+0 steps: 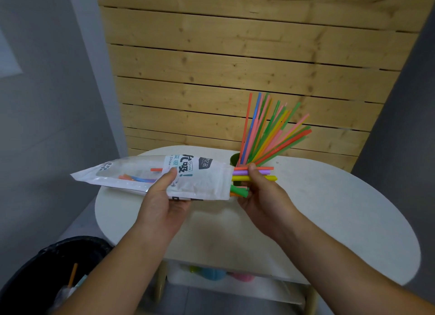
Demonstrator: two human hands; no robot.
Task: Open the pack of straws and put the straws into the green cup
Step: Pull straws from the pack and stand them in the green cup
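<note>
A white straw pack [202,180] with printed lettering lies level above the table, and my left hand [162,197] grips it from below, thumb on top. Its open end faces right. From that mouth stick out several coloured straws [268,178], orange, purple, yellow and green, and my right hand [259,192] pinches them. A few straws show through the pack's clear window at the left. Behind my right hand stands the green cup [234,159], mostly hidden, with a fan of many coloured straws [270,131] leaning out to the right.
The white oval table [329,208] carries the cup near its far edge, against a wooden slat wall [235,67]. A black bin [47,272] with rubbish sits at the lower left. Coloured items lie on a shelf [223,284] under the table.
</note>
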